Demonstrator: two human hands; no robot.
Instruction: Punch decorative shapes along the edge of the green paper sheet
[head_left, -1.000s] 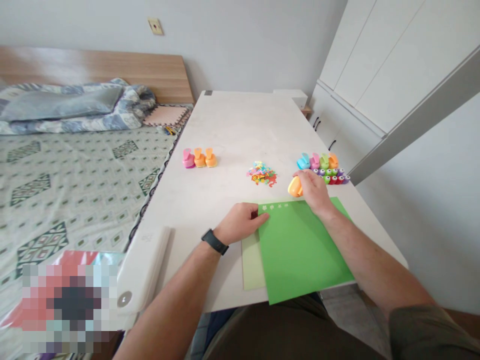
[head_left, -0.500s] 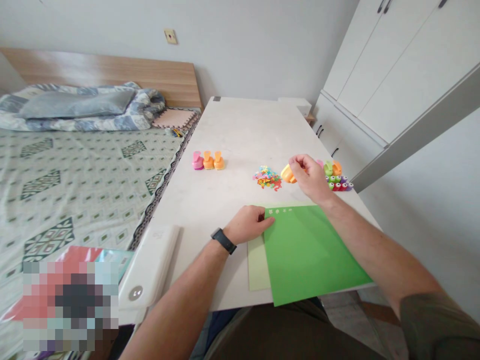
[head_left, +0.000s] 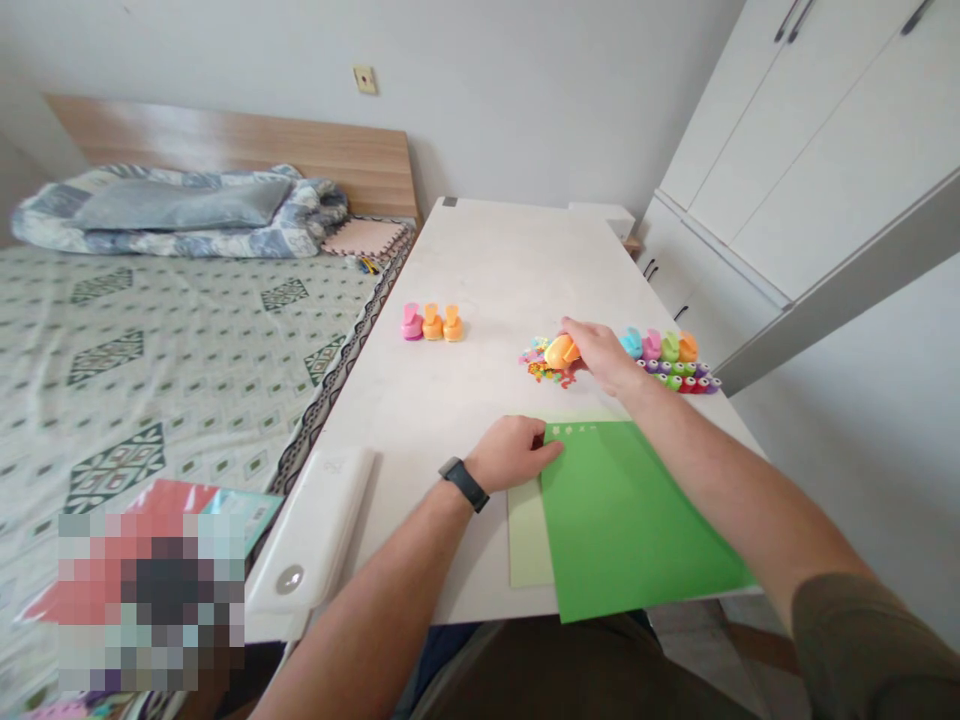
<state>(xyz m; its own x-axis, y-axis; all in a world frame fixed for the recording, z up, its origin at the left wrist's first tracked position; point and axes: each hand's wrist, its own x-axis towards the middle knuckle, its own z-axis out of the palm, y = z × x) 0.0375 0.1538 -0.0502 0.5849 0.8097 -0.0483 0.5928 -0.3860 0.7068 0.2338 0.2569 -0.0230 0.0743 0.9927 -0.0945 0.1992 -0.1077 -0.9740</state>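
"Where's the punch (head_left: 561, 352)?"
"My right hand (head_left: 598, 357) has its fingers closed on it, just over the paper scraps (head_left: 534, 354)."
"Left hand (head_left: 511, 453)?"
"Open, fingertips on the green sheet (head_left: 645, 520). Pressing evenly stops sliding."

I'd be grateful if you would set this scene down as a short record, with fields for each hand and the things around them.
Left hand: resting on the top edge of a green paper sheet
Right hand: holding an orange paper punch over colourful paper cutouts
Partly beneath the green sheet: pale green paper sheet
Other punches: a row of paper punches, small punches, three punches
Surface: white table
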